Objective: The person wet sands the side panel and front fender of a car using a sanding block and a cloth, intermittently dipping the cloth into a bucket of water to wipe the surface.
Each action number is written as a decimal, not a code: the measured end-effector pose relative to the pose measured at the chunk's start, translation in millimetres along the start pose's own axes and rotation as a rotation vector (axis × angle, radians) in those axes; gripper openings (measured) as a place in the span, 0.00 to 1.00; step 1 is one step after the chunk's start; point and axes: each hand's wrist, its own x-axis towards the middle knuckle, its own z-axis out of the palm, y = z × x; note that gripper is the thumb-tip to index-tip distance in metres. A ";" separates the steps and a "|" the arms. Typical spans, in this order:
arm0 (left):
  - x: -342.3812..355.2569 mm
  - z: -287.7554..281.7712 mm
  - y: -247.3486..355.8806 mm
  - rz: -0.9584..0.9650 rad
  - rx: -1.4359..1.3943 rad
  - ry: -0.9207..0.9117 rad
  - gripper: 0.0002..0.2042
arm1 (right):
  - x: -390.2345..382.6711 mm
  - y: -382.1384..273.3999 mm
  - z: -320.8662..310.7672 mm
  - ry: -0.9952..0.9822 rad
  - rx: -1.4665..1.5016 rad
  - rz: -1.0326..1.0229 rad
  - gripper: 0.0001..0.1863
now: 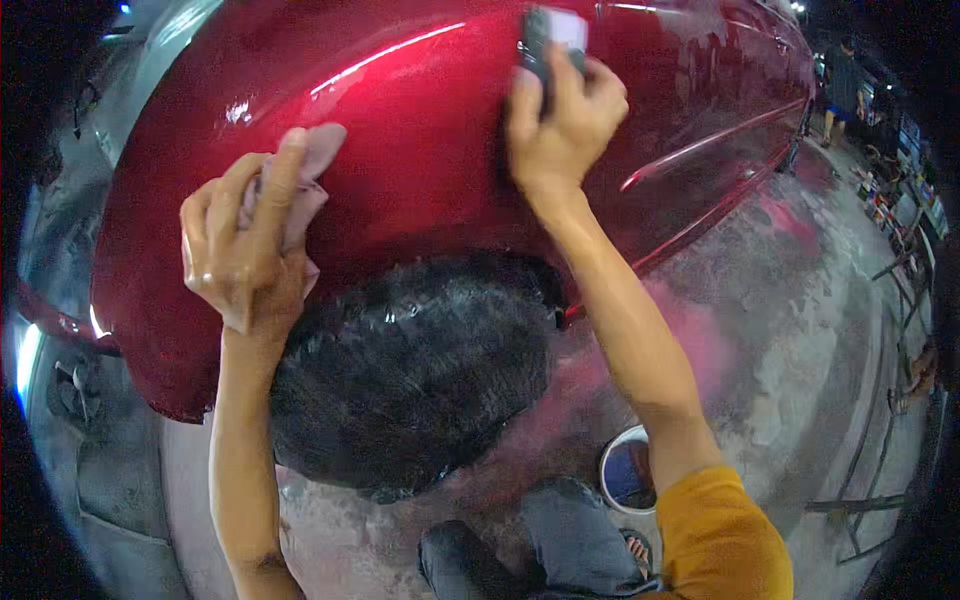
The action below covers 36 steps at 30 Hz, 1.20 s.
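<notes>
My left hand (240, 240) grips a crumpled, pale pinkish cloth (312, 160) over the left part of a glossy red car fender (400, 160). Whether the cloth presses on the paint there, I cannot tell. Higher up and to the right, my right hand (572, 125) has its fingers closed round a small dark block (535, 42) with a pale patch, held at the upper part of the red panel. Motion blurs this block a little. Below the fender, a wrinkled black cover (410, 370) hides the wheel.
A white-rimmed bucket (607, 485) with dark contents stands on the stained grey floor (770, 330), by my foot and right arm. Pink overspray marks the concrete. A metal frame (860, 505) and clutter line the right side, where a person (843, 85) stands far off.
</notes>
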 end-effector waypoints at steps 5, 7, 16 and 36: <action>46.9 36.6 36.4 0.073 -0.024 0.033 0.22 | -37.9 28.6 -26.7 -0.120 0.140 -0.060 0.27; 65.0 55.0 50.1 0.121 -0.103 0.037 0.22 | -21.1 39.8 -12.1 -0.094 0.185 -0.087 0.27; 122.8 123.7 109.1 0.201 -0.136 0.020 0.16 | -73.6 74.2 -37.8 -0.139 0.205 0.053 0.30; 205.0 138.7 125.1 0.403 -0.175 -0.296 0.12 | -121.7 45.2 -18.6 -0.195 0.136 0.329 0.27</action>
